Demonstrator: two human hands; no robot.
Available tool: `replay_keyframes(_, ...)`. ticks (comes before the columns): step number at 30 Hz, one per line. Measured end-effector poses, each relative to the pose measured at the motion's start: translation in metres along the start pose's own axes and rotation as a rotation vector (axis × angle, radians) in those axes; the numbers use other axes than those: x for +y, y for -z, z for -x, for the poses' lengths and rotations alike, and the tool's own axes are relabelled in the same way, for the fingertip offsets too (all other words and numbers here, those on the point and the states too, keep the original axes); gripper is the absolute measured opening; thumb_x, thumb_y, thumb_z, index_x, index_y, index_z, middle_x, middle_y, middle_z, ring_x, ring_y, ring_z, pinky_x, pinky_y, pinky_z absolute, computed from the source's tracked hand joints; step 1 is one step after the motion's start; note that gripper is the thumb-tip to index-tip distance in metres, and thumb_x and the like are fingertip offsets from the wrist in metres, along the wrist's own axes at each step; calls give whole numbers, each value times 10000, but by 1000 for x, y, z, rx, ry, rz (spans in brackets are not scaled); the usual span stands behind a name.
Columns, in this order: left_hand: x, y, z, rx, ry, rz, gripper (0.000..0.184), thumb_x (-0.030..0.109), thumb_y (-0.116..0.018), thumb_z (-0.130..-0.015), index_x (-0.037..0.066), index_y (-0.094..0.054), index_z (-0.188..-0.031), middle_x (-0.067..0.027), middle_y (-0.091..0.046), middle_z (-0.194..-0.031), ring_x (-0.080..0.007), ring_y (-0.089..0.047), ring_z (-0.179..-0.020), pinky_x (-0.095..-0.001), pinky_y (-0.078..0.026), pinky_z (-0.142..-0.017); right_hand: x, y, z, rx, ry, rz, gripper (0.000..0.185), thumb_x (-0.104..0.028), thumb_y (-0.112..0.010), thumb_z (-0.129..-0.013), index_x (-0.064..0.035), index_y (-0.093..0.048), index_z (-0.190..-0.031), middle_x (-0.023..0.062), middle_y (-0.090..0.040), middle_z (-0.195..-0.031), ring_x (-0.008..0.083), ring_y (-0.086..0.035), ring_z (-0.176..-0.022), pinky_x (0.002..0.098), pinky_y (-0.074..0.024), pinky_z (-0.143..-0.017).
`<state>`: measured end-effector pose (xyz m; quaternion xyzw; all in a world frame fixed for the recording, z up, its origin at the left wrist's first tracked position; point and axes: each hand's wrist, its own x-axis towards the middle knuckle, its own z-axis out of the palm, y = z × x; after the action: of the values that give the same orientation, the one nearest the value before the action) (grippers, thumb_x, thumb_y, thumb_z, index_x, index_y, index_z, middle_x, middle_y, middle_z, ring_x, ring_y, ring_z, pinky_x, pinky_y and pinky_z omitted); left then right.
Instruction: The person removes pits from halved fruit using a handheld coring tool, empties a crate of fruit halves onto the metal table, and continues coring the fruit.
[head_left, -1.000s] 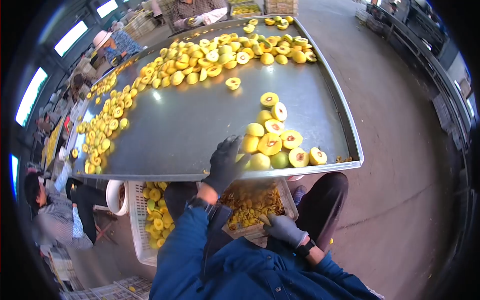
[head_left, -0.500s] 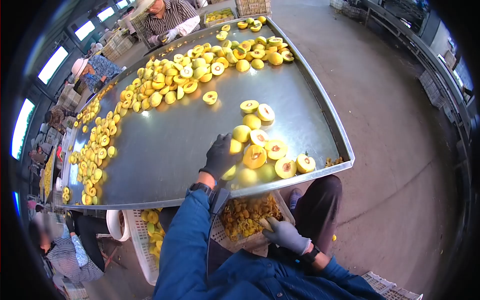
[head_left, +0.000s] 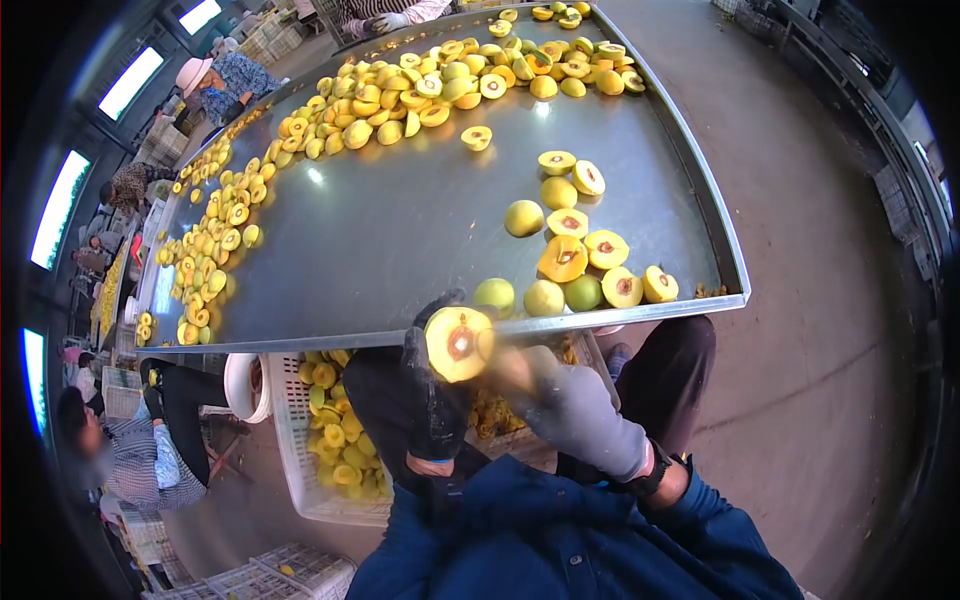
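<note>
Left hand point(head_left: 432, 395) clamps halved fruit point(head_left: 456, 345); right hand point(head_left: 572, 402) at fruit's 4 o'clock, blurred; cannot tell its grip.

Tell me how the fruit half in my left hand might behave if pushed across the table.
The fruit half is probably firm, as its round outline shows no sagging. It may slide easily, since the table looks smooth and shiny. Stood on edge, it might roll, being round.
</note>
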<state>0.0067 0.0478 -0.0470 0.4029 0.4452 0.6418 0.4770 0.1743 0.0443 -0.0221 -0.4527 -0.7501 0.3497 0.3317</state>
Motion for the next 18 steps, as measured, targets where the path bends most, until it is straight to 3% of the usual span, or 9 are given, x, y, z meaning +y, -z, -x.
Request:
replay_keyframes(1, -3, 3, 4, 15, -5, 45, 486, 388, -347, -1047, -15, -483, -1280, -144, -578, -1205, -224, -559, -1127, -351, -449, -998, -8, 1, -1, -60, 23, 48, 262, -245, -636, -889, -88, -521, -1065, 188, -627, -703, 385, -638, -641, 468, -488, -548)
replay_keyframes(7, 34, -10, 16, 9, -177, -486, 456, 377, -432, -1011, -10, -493, -1243, -138, -586, -1182, -236, -565, -1111, -380, -452, -996, -18, -10, 6, 100, -1, -89, 328, -236, -649, -883, -86, -505, -1137, 176, -646, -753, 372, -660, -678, 452, -502, -560)
replay_keyframes(9, 36, -8, 17, -31, -217, -526, 449, 375, -450, -1007, -5, -494, -1242, -133, -586, -1179, -232, -564, -1109, -378, -452, -993, -23, -7, 3, 203, 134, -124, 372, -230, -659, -881, -83, -505, -1186, 181, -657, -804, 366, -673, -719, 438, -516, -589)
replay_keyframes(10, 36, -6, 21, -50, -223, -527, 442, 371, -455, -1007, -1, -497, -1241, -130, -587, -1176, -228, -564, -1104, -375, -453, -989, -24, -4, 1, 253, 199, -141, 394, -227, -664, -880, -82, -505, -1211, 183, -663, -830, 363, -679, -740, 432, -523, -604)
replay_keyframes(13, 35, -2, 26, -97, -251, -490, 421, 361, -467, -1008, 10, -507, -1237, -120, -591, -1167, -215, -566, -1092, -365, -455, -976, -29, 6, -2, 216, 112, -296, 472, -237, -687, -874, -74, -495, -1272, 182, -672, -881, 362, -684, -778, 416, -534, -645)
replay_keyframes(17, 29, -6, 33, -68, -214, -334, 394, 348, -484, -1010, 25, -519, -1232, -107, -595, -1155, -199, -568, -1075, -352, -458, -959, -24, 1, 2, 40, 44, -168, 471, -246, -672, -898, -69, -494, -1296, 146, -687, -870, 353, -683, -744, 390, -540, -663)
replay_keyframes(18, 24, -9, 32, -37, -176, -230, 387, 344, -488, -1010, 28, -523, -1231, -103, -597, -1152, -195, -568, -1071, -349, -458, -955, -16, -1, 3, 109, 210, -27, 467, -218, -653, -913, -59, -484, -1319, 138, -683, -937, 331, -682, -801, 372, -543, -691)
